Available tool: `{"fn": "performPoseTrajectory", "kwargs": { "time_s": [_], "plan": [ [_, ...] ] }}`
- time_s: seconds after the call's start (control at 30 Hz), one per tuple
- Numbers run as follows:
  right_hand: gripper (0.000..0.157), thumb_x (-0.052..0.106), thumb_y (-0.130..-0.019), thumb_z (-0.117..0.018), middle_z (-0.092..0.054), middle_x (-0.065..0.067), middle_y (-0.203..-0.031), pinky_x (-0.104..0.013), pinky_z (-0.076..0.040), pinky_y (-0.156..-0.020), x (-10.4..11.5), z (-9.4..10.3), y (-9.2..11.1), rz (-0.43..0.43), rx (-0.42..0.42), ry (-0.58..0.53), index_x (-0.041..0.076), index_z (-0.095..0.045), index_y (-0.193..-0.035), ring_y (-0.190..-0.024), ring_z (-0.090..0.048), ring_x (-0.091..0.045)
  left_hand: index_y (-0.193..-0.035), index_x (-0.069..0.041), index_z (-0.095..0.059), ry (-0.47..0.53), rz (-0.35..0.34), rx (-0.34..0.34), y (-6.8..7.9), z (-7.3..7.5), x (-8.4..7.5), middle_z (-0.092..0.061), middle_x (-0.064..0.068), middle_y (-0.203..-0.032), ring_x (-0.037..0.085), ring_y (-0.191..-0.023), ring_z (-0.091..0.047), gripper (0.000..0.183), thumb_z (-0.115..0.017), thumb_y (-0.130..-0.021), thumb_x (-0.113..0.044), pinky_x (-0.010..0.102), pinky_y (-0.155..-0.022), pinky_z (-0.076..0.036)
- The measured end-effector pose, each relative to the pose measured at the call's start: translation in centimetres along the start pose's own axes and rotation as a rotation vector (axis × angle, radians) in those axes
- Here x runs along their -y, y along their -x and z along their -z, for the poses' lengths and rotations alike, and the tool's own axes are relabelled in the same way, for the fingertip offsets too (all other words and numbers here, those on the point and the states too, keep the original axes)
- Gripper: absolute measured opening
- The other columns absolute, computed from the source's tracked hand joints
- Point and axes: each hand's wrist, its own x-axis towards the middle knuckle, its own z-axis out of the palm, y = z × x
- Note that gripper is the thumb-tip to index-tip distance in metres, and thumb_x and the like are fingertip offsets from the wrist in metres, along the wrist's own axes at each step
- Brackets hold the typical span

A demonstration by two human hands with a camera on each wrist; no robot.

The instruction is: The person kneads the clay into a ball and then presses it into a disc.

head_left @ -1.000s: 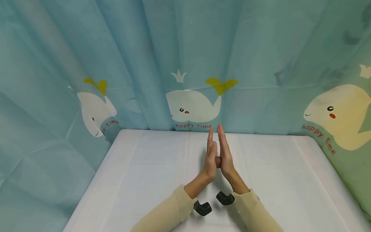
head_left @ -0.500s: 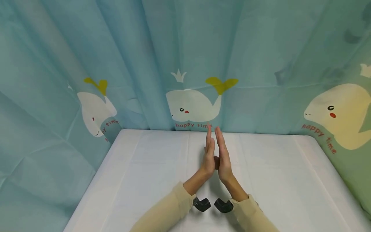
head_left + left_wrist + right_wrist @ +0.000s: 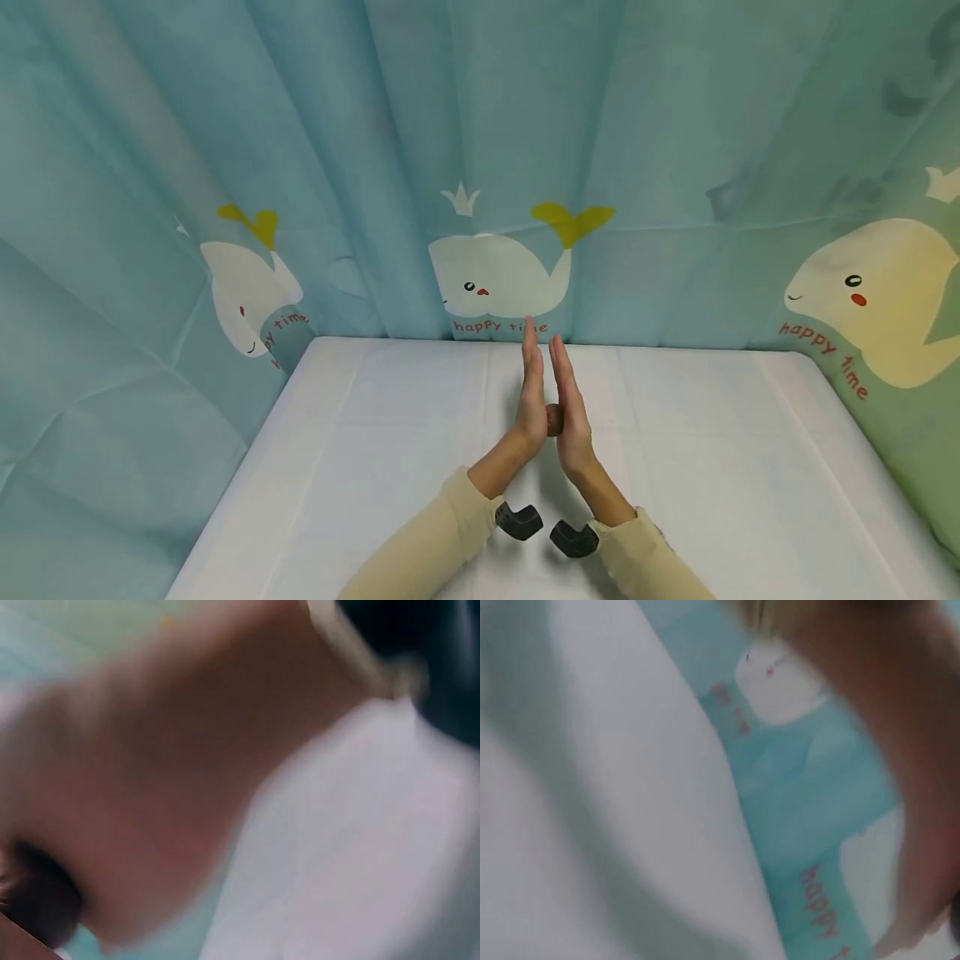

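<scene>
A small brown rounded lump (image 3: pixel 554 419), its exact kind unclear, is sandwiched between two upright palms above the table. My left hand (image 3: pixel 532 408) presses it from the left with straight fingers pointing away from me. From the other side, the flat right hand (image 3: pixel 574 425) presses too, its fingertips slightly nearer to me than the left ones. In the left wrist view the lump (image 3: pixel 43 901) looks dark at the lower left corner, against the blurred left hand (image 3: pixel 150 795). The right wrist view catches the right hand (image 3: pixel 930 877) at its edge, also blurred.
A white-covered table (image 3: pixel 405 417) lies under the hands. Blue-green curtains (image 3: pixel 660 125) printed with whales hang along its back and sides. Each beige sleeve has a black wrist camera on it, the left camera (image 3: pixel 520 522) close to the right camera (image 3: pixel 574 540).
Against each other, the palms have slid: the left hand forward, the right hand back toward me. Both hands and the brown lump between them have drifted slightly left.
</scene>
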Motion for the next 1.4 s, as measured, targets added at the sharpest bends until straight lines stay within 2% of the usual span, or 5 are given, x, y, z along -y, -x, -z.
{"fn": "performPoseTrajectory", "kwargs": {
  "time_s": [0.13,0.43,0.67,0.87,1.4],
  "plan": [
    [0.057,0.031,-0.112,-0.007,-0.004,-0.009,-0.173,-0.024,-0.009,-0.121,0.9,-0.1,-0.4,0.035,0.010,0.033,0.012,-0.008,-0.167,-0.158,-0.001,-0.018,-0.167,-0.020,-0.005,-0.068,-0.035,0.022,0.2,0.2,0.9,-0.003,-0.002,-0.173,0.017,-0.157,-0.001,0.061,-0.020,-0.111,-0.040,0.051,-0.125,-0.003],
    [0.059,0.043,-0.112,-0.009,-0.001,0.002,-0.173,-0.022,-0.016,-0.117,-0.1,1.6,-1.7,-0.099,-0.025,-0.020,0.023,-0.003,-0.167,-0.156,0.000,-0.010,-0.167,-0.019,-0.006,-0.238,-0.123,0.099,2.2,-0.4,0.8,-0.004,0.002,-0.173,0.017,-0.157,-0.003,0.062,-0.021,-0.111,-0.039,0.046,-0.125,-0.009],
    [0.059,0.041,-0.113,-0.009,-0.003,0.001,-0.173,-0.013,-0.027,-0.110,-1.0,0.7,-0.5,-0.146,0.020,-0.053,0.017,-0.006,-0.167,-0.152,-0.018,-0.006,-0.166,-0.009,-0.009,-0.279,-0.164,0.064,1.1,0.4,0.7,-0.007,0.010,-0.172,0.023,-0.158,-0.003,0.067,-0.023,-0.109,-0.041,0.054,-0.124,-0.006],
    [0.059,0.037,-0.113,-0.007,-0.004,-0.003,-0.173,-0.025,-0.009,-0.122,0.2,0.2,-0.3,-0.108,0.000,-0.072,0.015,-0.005,-0.167,-0.158,0.000,-0.017,-0.167,-0.012,-0.008,-0.324,-0.128,0.076,0.4,0.8,1.8,-0.005,0.007,-0.173,0.023,-0.158,-0.001,0.068,-0.021,-0.109,-0.047,0.060,-0.122,-0.001],
    [0.055,0.035,-0.113,-0.009,-0.002,0.006,-0.173,-0.052,0.000,-0.123,-0.6,0.7,-0.1,-0.146,-0.001,0.077,0.026,-0.006,-0.167,-0.158,0.001,-0.017,-0.167,-0.016,0.000,-0.065,-0.029,0.059,0.0,0.3,1.2,0.002,0.004,-0.173,0.021,-0.158,0.003,0.062,-0.020,-0.110,-0.031,0.054,-0.124,0.000]
  ]
}}
